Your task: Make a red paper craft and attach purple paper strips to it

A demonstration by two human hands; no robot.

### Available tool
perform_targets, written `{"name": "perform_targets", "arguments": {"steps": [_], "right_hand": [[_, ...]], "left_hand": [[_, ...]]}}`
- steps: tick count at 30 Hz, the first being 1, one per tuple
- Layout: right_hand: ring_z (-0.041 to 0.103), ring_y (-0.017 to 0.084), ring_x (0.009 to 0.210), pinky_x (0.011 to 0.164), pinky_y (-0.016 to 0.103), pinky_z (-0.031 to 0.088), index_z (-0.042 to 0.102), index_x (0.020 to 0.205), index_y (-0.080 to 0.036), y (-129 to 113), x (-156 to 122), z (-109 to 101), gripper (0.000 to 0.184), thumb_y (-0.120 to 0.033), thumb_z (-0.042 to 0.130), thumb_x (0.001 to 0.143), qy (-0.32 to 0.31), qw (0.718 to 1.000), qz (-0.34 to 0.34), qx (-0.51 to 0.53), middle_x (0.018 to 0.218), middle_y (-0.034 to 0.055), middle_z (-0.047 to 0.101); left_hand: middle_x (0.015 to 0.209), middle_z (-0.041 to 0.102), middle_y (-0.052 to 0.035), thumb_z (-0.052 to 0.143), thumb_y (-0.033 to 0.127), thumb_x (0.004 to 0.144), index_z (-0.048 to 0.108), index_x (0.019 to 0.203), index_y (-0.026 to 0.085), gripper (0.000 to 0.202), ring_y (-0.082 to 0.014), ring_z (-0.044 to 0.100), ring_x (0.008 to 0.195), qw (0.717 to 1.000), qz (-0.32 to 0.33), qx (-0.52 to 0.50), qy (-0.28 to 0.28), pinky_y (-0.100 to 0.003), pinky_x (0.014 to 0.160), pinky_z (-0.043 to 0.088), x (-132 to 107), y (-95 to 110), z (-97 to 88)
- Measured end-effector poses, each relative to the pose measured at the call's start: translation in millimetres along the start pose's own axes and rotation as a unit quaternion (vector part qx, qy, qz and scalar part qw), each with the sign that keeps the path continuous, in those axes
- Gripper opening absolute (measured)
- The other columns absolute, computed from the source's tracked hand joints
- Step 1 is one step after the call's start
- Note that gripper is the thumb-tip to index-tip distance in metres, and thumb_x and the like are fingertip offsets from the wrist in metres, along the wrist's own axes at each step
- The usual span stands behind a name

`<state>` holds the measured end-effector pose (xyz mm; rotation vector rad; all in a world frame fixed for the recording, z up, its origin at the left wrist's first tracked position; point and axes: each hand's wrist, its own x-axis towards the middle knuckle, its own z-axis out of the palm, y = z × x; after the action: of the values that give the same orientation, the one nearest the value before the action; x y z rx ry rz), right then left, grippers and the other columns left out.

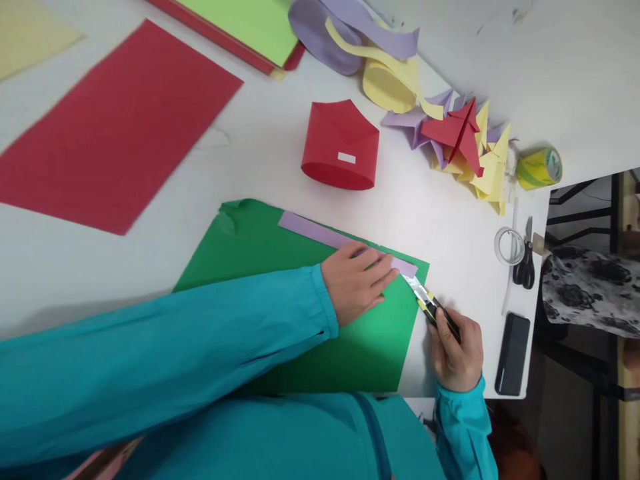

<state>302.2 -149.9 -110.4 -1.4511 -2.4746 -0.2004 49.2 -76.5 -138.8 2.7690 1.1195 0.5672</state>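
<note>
A purple strip [320, 233] is lying on the green paper [380, 350], close along its far edge, and the left hand [359, 281] is pressing it down with fingers spread slightly apart. The right hand [457, 350] is holding a knife [429, 305], its fingers clamped around the handle, and the bare blade is pointing at the strip's right end, very near the left fingertips. If the knife were slipping toward that hand, it could be nicking a finger; weak pressure could be letting the strip skew, spoiling a straight line. The paper's far left corner is curling up, which could be lifting or creasing the sheet, and with no mat showing beneath, a deep stroke could be scoring the white table [270, 147]. The left fingers are hiding part of the strip, and whether the blade tip is touching it I cannot tell. The left sleeve [225, 327] is covering some green paper, the folded shapes [463, 137] are overlapping too much for counting, and a yellow sheet [30, 37] is running out of view.
</note>
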Motion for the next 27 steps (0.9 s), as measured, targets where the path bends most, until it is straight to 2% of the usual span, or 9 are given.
{"name": "perform_targets", "arguments": {"steps": [7, 15, 23, 27], "right_hand": [[0.056, 0.024, 0.093, 0.073, 0.039, 0.049, 0.044, 0.131, -0.024, -5.2, 4.3, 2.7, 0.055, -0.013, 0.059, 0.079, 0.008, 1.0, 0.011, 0.017, 0.106, 0.0131, 0.059], [0.054, 0.025, 0.093, 0.073, 0.04, 0.05, 0.043, 0.132, -0.025, -4.1, 4.6, 0.1, 0.059, -0.01, 0.061, 0.078, -0.001, 0.999, 0.003, 0.033, 0.107, 0.0133, 0.057], [0.055, 0.024, 0.093, 0.074, 0.04, 0.05, 0.044, 0.13, -0.025, -3.4, 6.2, 2.8, 0.056, -0.012, 0.06, 0.079, 0.01, 1.0, 0.011, 0.016, 0.106, 0.0128, 0.058], [0.055, 0.024, 0.093, 0.074, 0.039, 0.05, 0.044, 0.131, -0.024, -2.0, 6.8, 4.2, 0.056, -0.013, 0.06, 0.079, 0.012, 1.0, 0.01, 0.016, 0.107, 0.013, 0.058]], "left_hand": [[0.122, 0.057, -0.0139, 0.056, 0.038, 0.081, 0.055, 0.118, 0.01, 0.046, -0.0254, 0.049, 0.107, 1.0, -0.002, 0.0, 0.005, -0.042, 0.089, 0.036, -1.8, 0.6, 1.4], [0.122, 0.058, -0.0136, 0.054, 0.038, 0.082, 0.058, 0.115, 0.009, 0.044, -0.0258, 0.051, 0.104, 1.0, 0.006, 0.017, 0.006, -0.041, 0.087, 0.038, -2.3, -0.4, 1.5], [0.122, 0.058, -0.016, 0.056, 0.033, 0.082, 0.059, 0.113, 0.005, 0.042, -0.0254, 0.051, 0.108, 0.998, 0.024, 0.004, 0.054, -0.04, 0.093, 0.038, -3.3, 1.7, 5.9], [0.125, 0.056, -0.0166, 0.055, 0.032, 0.082, 0.061, 0.109, 0.005, 0.039, -0.0262, 0.05, 0.111, 0.998, 0.03, -0.006, 0.057, -0.039, 0.095, 0.038, -3.8, 2.8, 6.9]]}}
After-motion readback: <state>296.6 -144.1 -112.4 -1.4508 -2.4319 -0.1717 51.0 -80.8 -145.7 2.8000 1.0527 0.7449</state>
